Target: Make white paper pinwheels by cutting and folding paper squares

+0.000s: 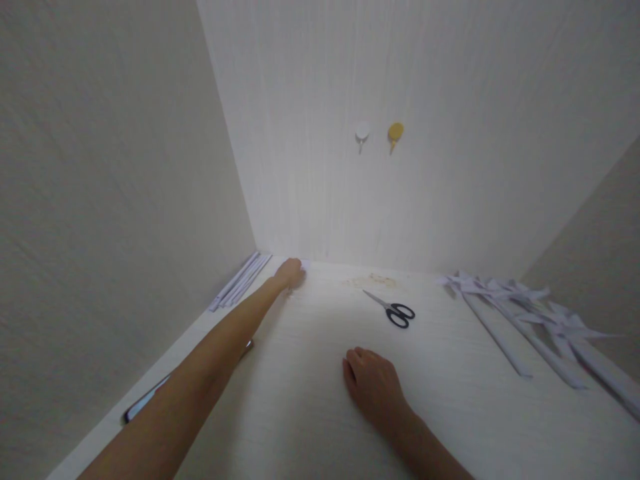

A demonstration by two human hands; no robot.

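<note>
My left hand (290, 272) reaches far across the white table to the foot of the back wall. Its fingers are curled down on a small piece of white paper (305, 265), mostly covered by the hand. Loosely curled on the tabletop, my right hand (376, 385) shows nothing in its fingers. Beyond it lie scissors (399, 313) with black handles, blades slightly left and away. Several rolled white paper sticks (241, 283) lie along the left wall, left of my left hand. At the right are several white paper pinwheels (563, 323) on paper sticks.
A phone (145, 402) lies partly under my left forearm, by the left wall. Brownish marks (383, 279) stain the table near the back. A white hook (363, 131) and a yellow hook (395, 132) are fixed on the back wall. Walls close in the left, back and right sides.
</note>
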